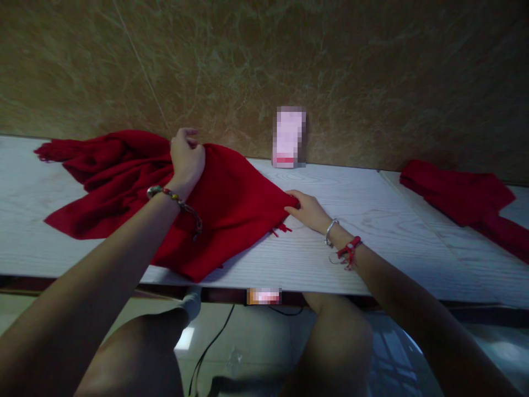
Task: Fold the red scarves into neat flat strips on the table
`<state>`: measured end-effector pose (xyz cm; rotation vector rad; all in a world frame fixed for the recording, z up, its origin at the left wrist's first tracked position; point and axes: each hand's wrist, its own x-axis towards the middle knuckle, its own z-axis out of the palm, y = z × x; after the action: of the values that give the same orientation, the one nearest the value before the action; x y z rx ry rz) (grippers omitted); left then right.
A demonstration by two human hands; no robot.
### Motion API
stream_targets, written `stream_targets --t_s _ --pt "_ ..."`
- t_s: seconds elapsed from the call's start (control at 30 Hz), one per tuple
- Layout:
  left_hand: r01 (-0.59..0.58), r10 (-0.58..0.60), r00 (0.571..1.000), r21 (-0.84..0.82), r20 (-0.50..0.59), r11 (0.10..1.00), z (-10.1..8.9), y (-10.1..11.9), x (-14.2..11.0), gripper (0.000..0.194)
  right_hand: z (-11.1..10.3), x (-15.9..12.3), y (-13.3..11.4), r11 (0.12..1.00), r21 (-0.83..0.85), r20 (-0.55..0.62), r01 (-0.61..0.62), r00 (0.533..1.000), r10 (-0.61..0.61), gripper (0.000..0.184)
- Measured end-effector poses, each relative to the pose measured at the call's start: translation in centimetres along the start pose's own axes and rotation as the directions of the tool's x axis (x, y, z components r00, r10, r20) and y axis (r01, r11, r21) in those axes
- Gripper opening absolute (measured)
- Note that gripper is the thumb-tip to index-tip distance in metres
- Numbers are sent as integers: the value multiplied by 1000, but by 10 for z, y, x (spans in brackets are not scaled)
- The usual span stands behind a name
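A red fringed scarf [239, 198] lies over the white wood-grain table, bunched in folds on the left and spread flatter towards the right. My left hand [188, 157] is over its upper middle, fingers loosely curled and apart, with no cloth visible between them. Whether its underside touches the scarf I cannot tell. At the scarf's right corner, my right hand [308, 209] pinches the cloth between thumb and fingers. A few strands of fringe hang just below that grip.
Another piece of red cloth [458, 193] lies at the table's right. A blurred pink, phone-shaped item [288, 138] leans on the brown marbled wall [351, 66] behind the white table [330, 264]. Below the front edge are my legs and a black cable [210, 344].
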<state>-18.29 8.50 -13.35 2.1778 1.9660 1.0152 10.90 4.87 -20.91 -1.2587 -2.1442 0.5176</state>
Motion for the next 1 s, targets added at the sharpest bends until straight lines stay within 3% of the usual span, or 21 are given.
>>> stream_targets --t_s 0.07,0.1,0.13,0.2,0.23,0.33,0.43,0.5,0.57,0.67,0.77,0.87,1.0 --pt "-5 6 983 2 -186 1000 -1 20 -14 52 -2 1 0 1000 26 -47 -8 999 9 13" --pt "-117 119 982 20 -147 993 0 32 -19 50 -4 2 0 999 49 -91 13 996 -9 9" --pt "-268 269 963 30 -33 963 2 44 -22 48 -5 3 0 996 78 -146 43 989 -32 8" --pt "-463 452 871 14 192 886 11 62 -23 49 -8 5 0 986 135 -252 96 966 -60 9" --pt "-511 490 824 -2 283 860 17 69 -22 50 -9 5 0 981 158 -286 109 956 -60 9" --pt "-522 498 741 -80 450 849 35 80 -13 51 -14 3 -4 973 205 -320 107 947 -37 10" --pt "-495 521 691 -198 501 846 45 83 -4 38 -17 1 -10 966 235 -323 107 946 -26 9" --pt "-492 555 700 -260 449 831 46 82 0 27 -19 0 -12 960 259 -315 105 949 -18 9" --pt "-480 565 744 -303 357 823 43 80 4 23 -21 0 -12 954 286 -251 91 968 -17 12" --pt "-402 499 835 -361 233 841 35 73 10 24 -24 -2 -9 958 275 -43 78 997 -68 16" --pt "-316 414 892 -404 182 859 26 67 13 25 -20 -4 -8 975 190 110 118 984 -141 16" --pt "-283 381 908 -420 172 863 19 63 12 24 -10 -4 -10 973 178 99 149 981 -169 16" --pt "-294 371 920 -401 128 868 16 59 9 25 1 2 -9 923 373 -43 94 996 -84 24"
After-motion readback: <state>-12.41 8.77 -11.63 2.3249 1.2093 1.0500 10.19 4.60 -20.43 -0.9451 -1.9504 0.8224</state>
